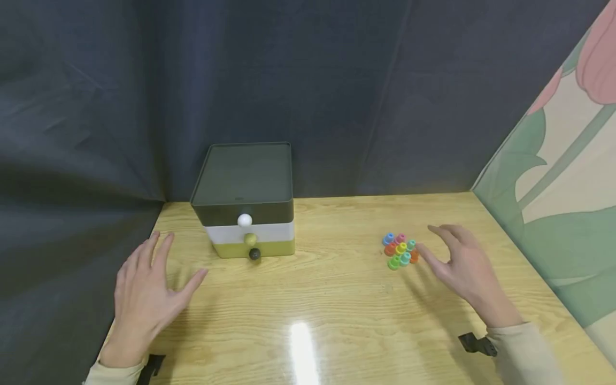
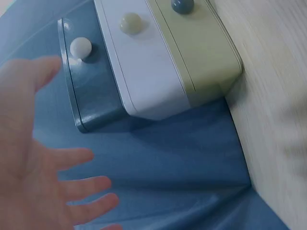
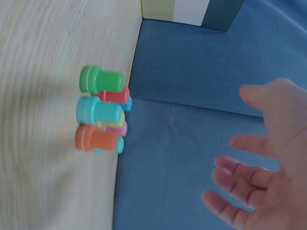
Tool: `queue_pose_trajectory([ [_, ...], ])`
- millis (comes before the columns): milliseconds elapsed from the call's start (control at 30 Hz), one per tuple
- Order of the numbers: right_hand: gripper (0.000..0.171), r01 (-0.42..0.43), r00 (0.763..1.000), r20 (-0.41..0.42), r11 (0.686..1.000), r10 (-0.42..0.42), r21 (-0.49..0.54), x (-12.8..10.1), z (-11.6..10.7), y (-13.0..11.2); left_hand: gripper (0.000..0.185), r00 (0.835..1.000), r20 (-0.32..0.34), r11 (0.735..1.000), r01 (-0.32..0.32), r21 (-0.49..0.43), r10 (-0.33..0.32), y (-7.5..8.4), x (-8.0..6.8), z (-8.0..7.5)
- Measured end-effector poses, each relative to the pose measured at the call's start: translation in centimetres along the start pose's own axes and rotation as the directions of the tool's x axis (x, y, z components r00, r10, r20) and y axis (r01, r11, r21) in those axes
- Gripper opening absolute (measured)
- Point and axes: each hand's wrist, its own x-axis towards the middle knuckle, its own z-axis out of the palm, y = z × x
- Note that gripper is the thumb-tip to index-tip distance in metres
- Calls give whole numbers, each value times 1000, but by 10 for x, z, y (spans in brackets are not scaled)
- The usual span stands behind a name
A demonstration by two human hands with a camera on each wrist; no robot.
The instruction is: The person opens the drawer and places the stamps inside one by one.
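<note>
The worktop [image 1: 337, 299] is bounded at the back and left by a dark curtain [image 1: 313, 80], and at the right by a flowered panel [image 1: 553, 203]. A broad bare stretch of wood lies between the two hands. The left hand [image 1: 144, 299] hovers near the left edge, fingers spread and holding nothing, just in front and to the left of the drawer box [image 1: 247, 200]. The box stands at the back against the curtain: three shut drawers, dark, white and olive, each with a round knob. The right hand [image 1: 462, 264] hovers with fingers apart and loosely bent, empty, its fingertips just beside the pegs [image 1: 399, 250]. These are small flanged plastic pieces in green, teal, orange, red, yellow, pink and blue, standing in a tight cluster right of centre, well apart from the box.
</note>
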Motion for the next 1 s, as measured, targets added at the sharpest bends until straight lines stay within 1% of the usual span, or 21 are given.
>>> queue_pose_trajectory([
  [100, 44, -29, 999, -21, 998, 30, 47, 1, 7, 0, 89, 997, -77, 998, -8, -58, 3, 7, 1, 5],
  [167, 40, -74, 997, 4, 992, 74, 99, 1, 12, 0, 84, 990, -139, 995, -30, -94, 17, 11, 2, 9],
  [233, 38, -133, 991, 53, 980, 126, 147, -1, 17, 0, 79, 977, -209, 990, -63, -127, 36, 14, 4, 14],
  [300, 38, -188, 980, 99, 963, 172, 191, -3, 24, 1, 74, 959, -278, 983, -96, -156, 50, 16, 5, 20],
  [367, 37, -223, 972, 129, 949, 198, 224, -5, 30, 3, 70, 942, -331, 976, -117, -183, 51, 19, 7, 24],
  [400, 36, -237, 968, 139, 942, 209, 238, -6, 34, 4, 67, 936, -348, 973, -121, -199, 45, 20, 9, 26],
  [467, 35, -256, 963, 151, 929, 222, 267, -9, 40, 6, 62, 931, -363, 965, -120, -232, 28, 24, 10, 28],
  [533, 34, -275, 957, 170, 917, 233, 290, -13, 46, 8, 58, 930, -367, 960, -119, -255, 17, 27, 12, 30],
  [700, 33, -322, 939, 226, 889, 258, 324, -21, 58, 11, 52, 929, -369, 944, -144, -297, 26, 36, 17, 36],
  [867, 33, -341, 928, 270, 877, 257, 338, -23, 66, 12, 51, 943, -331, 921, -146, -362, 19, 45, 21, 43],
  [1000, 36, -366, 911, 319, 868, 262, 334, -22, 71, 12, 50, 955, -294, 906, -162, -390, 44, 52, 25, 50],
])
